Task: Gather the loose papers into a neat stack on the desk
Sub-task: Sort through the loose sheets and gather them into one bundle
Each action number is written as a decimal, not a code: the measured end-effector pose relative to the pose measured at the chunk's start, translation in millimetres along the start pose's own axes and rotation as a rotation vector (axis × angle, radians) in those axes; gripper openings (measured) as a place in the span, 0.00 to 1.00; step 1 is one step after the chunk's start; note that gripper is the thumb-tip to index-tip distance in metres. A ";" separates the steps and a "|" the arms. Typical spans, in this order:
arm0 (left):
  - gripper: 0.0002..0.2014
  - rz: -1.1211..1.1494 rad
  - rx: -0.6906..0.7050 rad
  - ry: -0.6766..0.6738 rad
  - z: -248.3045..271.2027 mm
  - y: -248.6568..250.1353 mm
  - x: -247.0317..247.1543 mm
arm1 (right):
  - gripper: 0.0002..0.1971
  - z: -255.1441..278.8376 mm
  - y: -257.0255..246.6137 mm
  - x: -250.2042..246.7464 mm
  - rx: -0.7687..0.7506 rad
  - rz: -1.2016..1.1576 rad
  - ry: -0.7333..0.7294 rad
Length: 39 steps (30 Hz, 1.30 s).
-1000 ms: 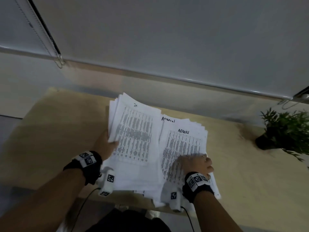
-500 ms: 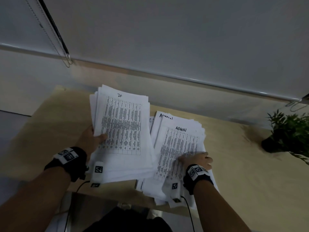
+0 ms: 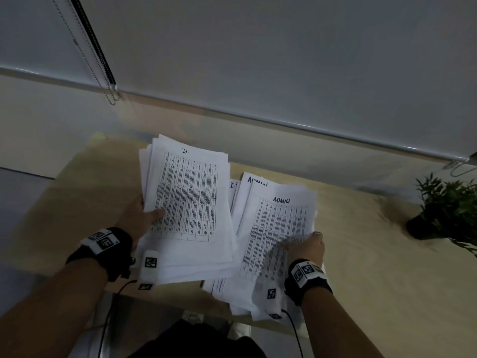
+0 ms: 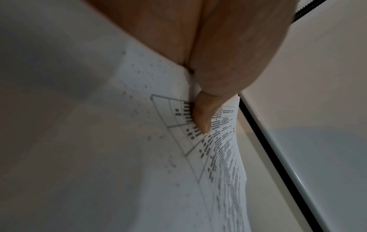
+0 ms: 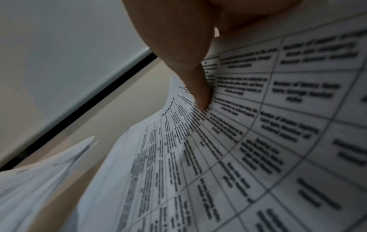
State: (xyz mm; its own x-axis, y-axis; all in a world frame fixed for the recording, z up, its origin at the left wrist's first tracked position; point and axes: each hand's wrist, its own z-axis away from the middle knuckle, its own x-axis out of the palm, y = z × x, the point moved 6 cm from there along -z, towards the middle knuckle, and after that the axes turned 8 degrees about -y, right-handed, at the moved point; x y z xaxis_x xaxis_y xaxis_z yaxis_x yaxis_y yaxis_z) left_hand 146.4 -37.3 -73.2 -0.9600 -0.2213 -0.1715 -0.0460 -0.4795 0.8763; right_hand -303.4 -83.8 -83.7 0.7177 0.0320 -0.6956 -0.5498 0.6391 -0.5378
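Writing: the top sheet of the left bundle [image 3: 188, 202] bears a handwritten "It" above a printed table; the top sheet of the right pile [image 3: 273, 228] is marked "ADMIN", and a sheet under it shows "ADMIN" too. The table print is too blurred to read.
Left bundle: gripped at its left edge by the left hand [image 3: 139, 220], thumb on top of the printed table, other fingers hidden beneath; it overlaps the right pile's left side.
Right pile: fanned and uneven on the desk [image 3: 374, 267], its near end hanging past the front edge.
Right hand [image 3: 305, 248]: rests on the pile's right part, thumb pressed onto the top sheet; the other fingers' lie cannot be told.
Pot [image 3: 419, 228]: dark, holding a green plant [image 3: 449, 200], at the desk's right.
Surface: pale wood.
Room: a grey roller blind [image 3: 258, 60] with a bead chain [image 3: 85, 55] behind the desk.
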 end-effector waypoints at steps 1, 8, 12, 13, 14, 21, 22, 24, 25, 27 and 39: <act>0.22 -0.002 0.000 0.002 0.4 -0.7 -0.3 | 0.27 1.0 0.0 -0.8 0.011 -0.047 -0.012; 0.21 0.024 -0.009 -0.024 5.9 -3.0 6.2 | 0.15 9.0 -24.3 -41.4 -0.169 -0.071 -0.097; 0.21 0.029 -0.030 -0.075 6.9 -4.8 23.6 | 0.13 29.5 -66.3 -112.1 -0.349 -0.059 0.011; 0.21 0.028 -0.041 -0.088 6.7 -5.6 28.3 | 0.13 35.3 -76.4 -131.5 -0.393 -0.074 0.044; 0.20 0.016 -0.050 -0.105 5.8 -6.8 33.4 | 0.12 43.1 -86.5 -151.3 -0.442 -0.109 0.072; 0.24 -0.140 -0.050 -0.226 0.5 -14.5 80.5 | 0.05 55.9 -119.2 -187.2 -0.600 -0.584 -0.151; 0.33 -0.173 -0.061 -0.245 0.2 -16.6 88.1 | 0.08 50.5 -116.0 -176.2 -0.578 -0.614 -0.184; 0.38 -0.248 -0.078 -0.275 -3.3 -22.9 101.1 | 0.17 34.0 -104.7 -143.4 -0.489 -0.601 -0.234; 0.33 -0.273 -0.071 -0.275 -2.1 -21.5 107.2 | 0.15 27.4 -97.6 -125.6 -0.435 -0.593 -0.254; 0.27 -0.225 -0.088 -0.261 0.4 -22.8 112.6 | 0.15 7.6 -78.4 -80.3 -0.328 -0.556 -0.331; 0.31 -0.623 -0.076 -0.146 -3.9 -3.0 126.4 | 0.27 -4.6 -44.2 63.5 -0.285 0.455 -0.388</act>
State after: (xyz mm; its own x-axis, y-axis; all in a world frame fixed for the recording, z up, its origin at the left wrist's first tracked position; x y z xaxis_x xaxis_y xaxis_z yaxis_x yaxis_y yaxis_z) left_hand 26.2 -67.1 -99.3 -0.7874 0.2336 -0.5704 -0.5928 -0.5404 0.5971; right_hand -235.5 -113.5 -106.3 0.4597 0.5589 -0.6902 -0.8878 0.2696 -0.3730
